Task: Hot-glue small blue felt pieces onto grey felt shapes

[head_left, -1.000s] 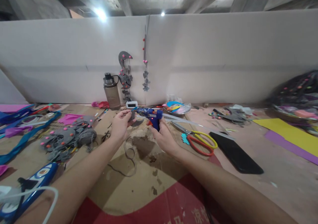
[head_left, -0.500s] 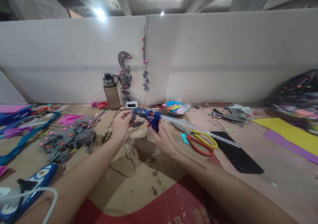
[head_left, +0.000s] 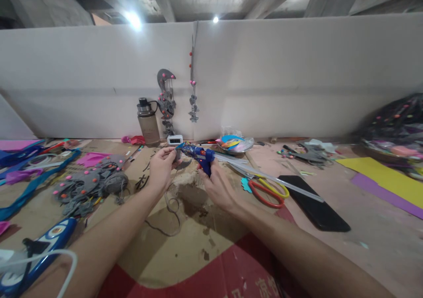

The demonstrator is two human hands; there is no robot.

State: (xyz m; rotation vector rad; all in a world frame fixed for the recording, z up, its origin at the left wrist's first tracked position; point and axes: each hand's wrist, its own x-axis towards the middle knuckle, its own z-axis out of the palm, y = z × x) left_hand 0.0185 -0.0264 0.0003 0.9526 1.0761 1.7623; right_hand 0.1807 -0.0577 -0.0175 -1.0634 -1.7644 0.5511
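Note:
My right hand (head_left: 214,181) is wrapped round the handle of a blue glue gun (head_left: 203,157), a clear glue stick (head_left: 280,179) reaching out behind it to the right. The nozzle points left, at my left hand (head_left: 163,168). Those fingers are pinched on a small grey felt piece (head_left: 178,157), mostly hidden by the fingers. Below it a grey cord (head_left: 173,212) hangs and curls on the cardboard (head_left: 148,254). Right of the gun lie scissors (head_left: 269,192) with red and yellow handles, beside a black phone (head_left: 317,205).
Grey felt garlands with pompoms (head_left: 92,179) and a ball of grey yarn (head_left: 115,182) lie at left. Behind stand a bottle (head_left: 148,124) and a small white clock (head_left: 175,139). A metal dish (head_left: 243,148) holds coloured scraps. Yellow sheets (head_left: 386,174) lie at right.
Both hands stay nearly in place, still holding the glue gun and the felt piece. The glue stick's rear end has shifted slightly to the right and down.

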